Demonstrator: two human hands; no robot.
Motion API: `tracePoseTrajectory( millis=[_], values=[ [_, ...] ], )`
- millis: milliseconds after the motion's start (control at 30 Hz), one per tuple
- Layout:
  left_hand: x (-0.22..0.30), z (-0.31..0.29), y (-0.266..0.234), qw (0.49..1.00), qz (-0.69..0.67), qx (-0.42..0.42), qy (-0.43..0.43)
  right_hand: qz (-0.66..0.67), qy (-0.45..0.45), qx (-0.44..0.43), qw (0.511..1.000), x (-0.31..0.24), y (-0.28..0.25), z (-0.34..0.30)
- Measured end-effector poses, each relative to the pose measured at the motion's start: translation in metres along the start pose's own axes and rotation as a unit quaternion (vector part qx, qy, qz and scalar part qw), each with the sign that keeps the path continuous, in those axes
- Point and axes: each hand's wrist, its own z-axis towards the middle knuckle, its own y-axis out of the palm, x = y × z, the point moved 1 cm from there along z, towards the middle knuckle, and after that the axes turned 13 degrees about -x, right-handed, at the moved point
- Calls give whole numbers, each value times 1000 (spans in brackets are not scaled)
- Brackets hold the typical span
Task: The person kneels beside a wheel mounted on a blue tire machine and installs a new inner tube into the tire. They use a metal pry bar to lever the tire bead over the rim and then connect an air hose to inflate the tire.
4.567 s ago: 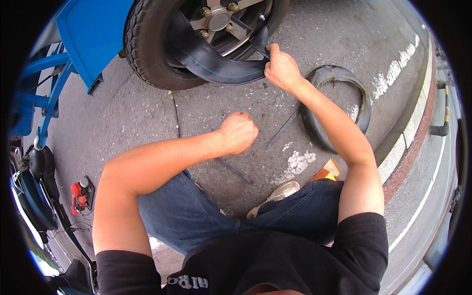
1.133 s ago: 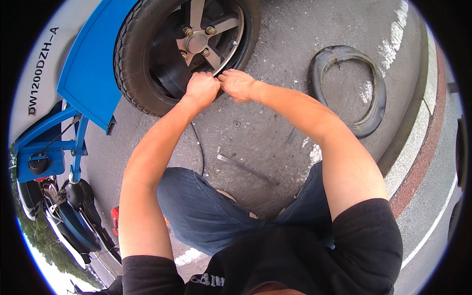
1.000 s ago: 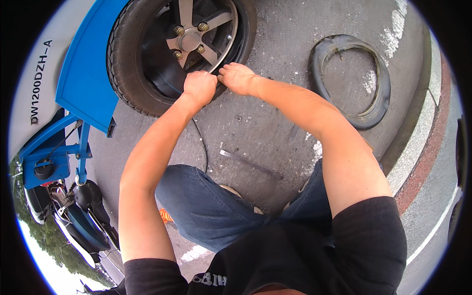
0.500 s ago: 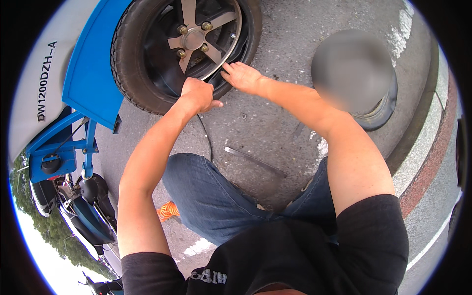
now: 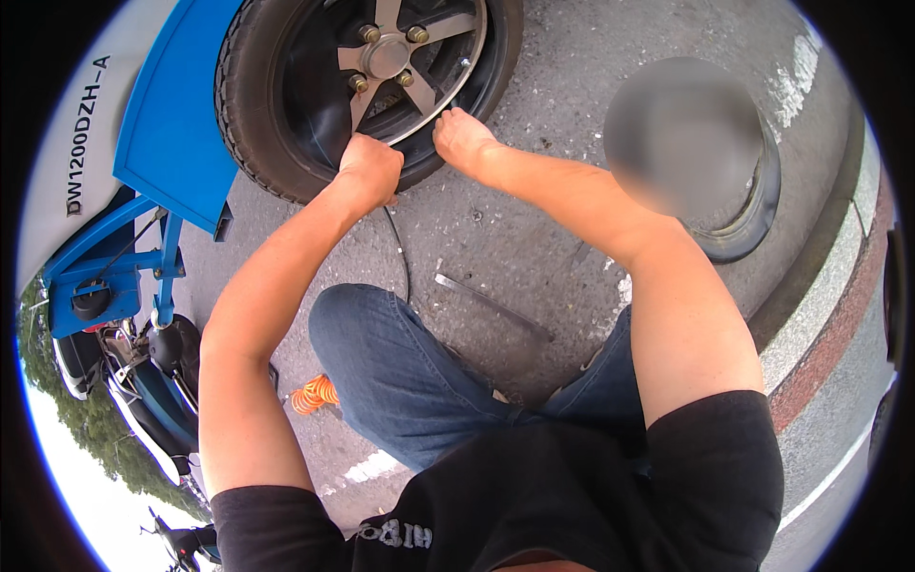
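A wheel with a treaded black tyre point(image 5: 250, 124) and a spoked rim point(image 5: 422, 92) stands at the upper left. Slack, shiny black rubber, seemingly an inner tube point(image 5: 315, 110), shows between tyre and rim. At the wheel's lower edge my left hand point(image 5: 370, 166) is closed in a fist, back of the hand up; what it grips is hidden. My right hand point(image 5: 463, 139) is at the rim's lower right edge, fingers curled together against it, their grip hidden too. A flat metal bar like a tyre lever point(image 5: 491, 307) lies on the ground between my knees and the wheel.
Beside the wheel stands a blue metal frame point(image 5: 176, 105) on a pale machine. A thin black hose point(image 5: 403, 253) runs toward my knee, near an orange coiled hose point(image 5: 315, 394). At right, a black ring-shaped rubber piece point(image 5: 758, 234) lies partly blurred before a curb point(image 5: 839, 286). Motorbikes point(image 5: 157, 410) stand at left.
My left hand has shifted slightly left and up and its thumb is now tucked from view. My right fingers have curled in at the rim. The view has shifted a little.
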Motion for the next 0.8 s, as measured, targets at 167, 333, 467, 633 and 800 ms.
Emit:
tracePoseTrajectory(
  millis=[167,333,467,633,800],
  values=[
    [4,-6,13,992,104,74,-21,30,-10,-43,999,8,-6,16],
    [4,-5,19,979,151,133,2,69,36,9,997,9,8,14],
    [1,-8,17,980,165,104,48,62,17,70,995,8,21,6],
    [4,-15,18,984,112,127,59,141,-21,130,981,27,28,-4],
    [3,-10,19,992,53,96,55,151,-68,39,985,30,14,4]
  ],
)
